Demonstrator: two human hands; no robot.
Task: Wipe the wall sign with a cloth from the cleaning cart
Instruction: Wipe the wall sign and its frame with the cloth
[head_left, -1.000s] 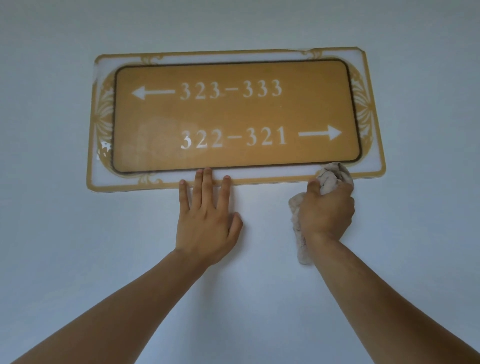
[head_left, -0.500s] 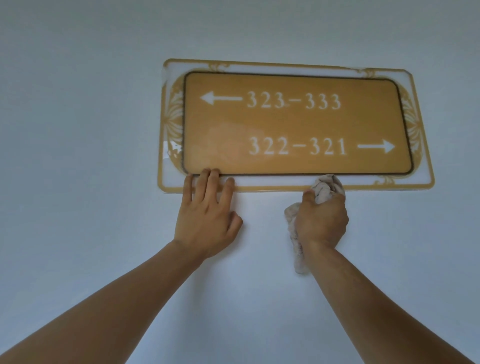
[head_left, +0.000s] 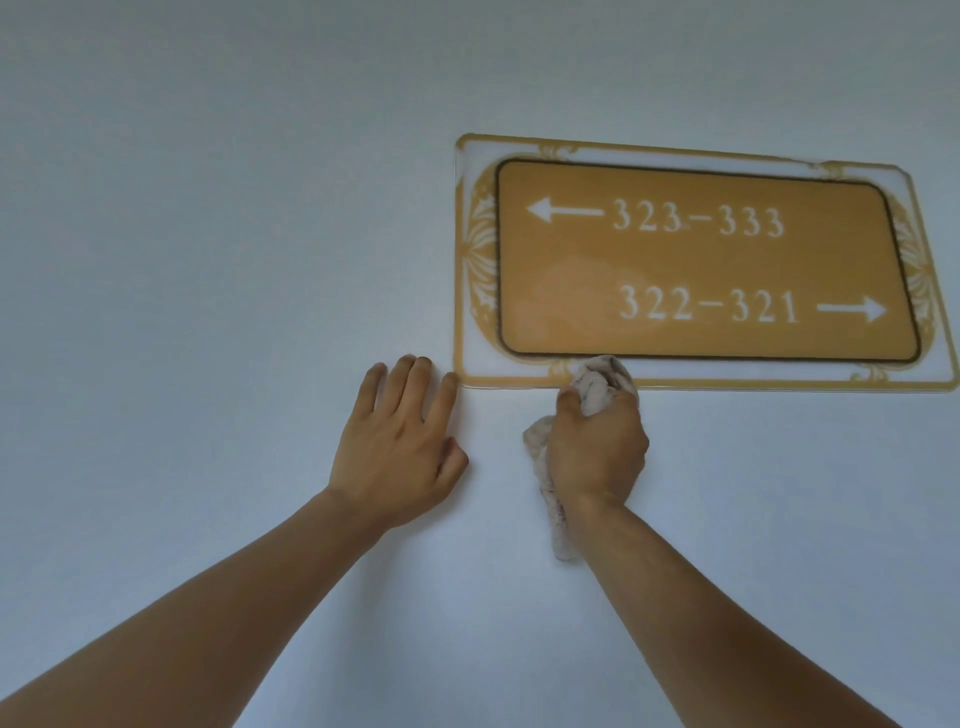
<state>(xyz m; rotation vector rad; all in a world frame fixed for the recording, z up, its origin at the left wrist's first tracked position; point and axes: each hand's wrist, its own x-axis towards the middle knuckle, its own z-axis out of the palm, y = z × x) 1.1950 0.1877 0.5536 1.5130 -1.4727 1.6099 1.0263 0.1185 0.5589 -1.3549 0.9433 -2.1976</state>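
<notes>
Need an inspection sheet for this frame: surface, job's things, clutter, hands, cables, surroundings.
Surface: plain pale wall, no marks seen.
Job's things: sign mounted on the wall, gold panel in a pale ornate border, reading 323-333 with a left arrow and 322-321 with a right arrow; faint hazy patch on the lower left of the panel. Cloth bunched, pressed on the sign's bottom border, tail hanging below the fist.
Clutter: nothing seen.
Hands: left hand flat on the wall, fingers spread, index tip beside the sign's lower left corner. Right hand fisted around the cloth.
Cables: nothing seen.
Surroundings: only wall in view; cart not in view.
</notes>
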